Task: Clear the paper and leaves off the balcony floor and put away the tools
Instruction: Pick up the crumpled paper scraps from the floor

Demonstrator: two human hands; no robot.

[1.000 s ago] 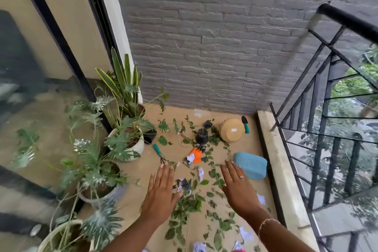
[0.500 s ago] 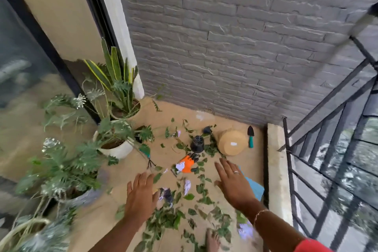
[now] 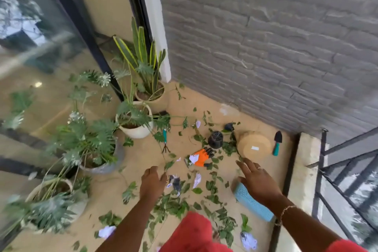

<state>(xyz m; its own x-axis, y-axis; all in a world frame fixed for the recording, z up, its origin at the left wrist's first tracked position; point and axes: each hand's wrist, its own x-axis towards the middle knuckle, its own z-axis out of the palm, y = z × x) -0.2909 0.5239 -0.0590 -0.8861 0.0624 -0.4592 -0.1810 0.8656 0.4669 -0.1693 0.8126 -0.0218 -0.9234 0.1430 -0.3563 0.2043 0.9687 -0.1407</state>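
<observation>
Green leaves point(image 3: 212, 188) and crumpled white paper scraps point(image 3: 197, 179) lie scattered over the tan balcony floor point(image 3: 141, 161). An orange and black glove point(image 3: 202, 156), a small teal-handled rake point(image 3: 165, 142) and a teal-handled trowel point(image 3: 277, 144) rest among them. My left hand point(image 3: 152, 183) hovers palm down above the leaves, fingers curled, holding nothing. Fingers spread, my right hand point(image 3: 258, 182) stretches out over a blue woven box point(image 3: 252, 203), empty, pointing toward an upturned tan pot point(image 3: 254, 145).
Several potted plants point(image 3: 134, 120) line the glass door on the left. A small black pot point(image 3: 215, 139) lies near the tan one. A grey brick wall closes the far side; a raised curb point(image 3: 302, 170) and black railing point(image 3: 345, 172) bound the right. My red-clothed knee point(image 3: 192, 233) shows below.
The view tilted down and shifted; both hands dropped lower toward the floor, the left curling its fingers, the right sliding over the blue box. A red-clothed knee came into view.
</observation>
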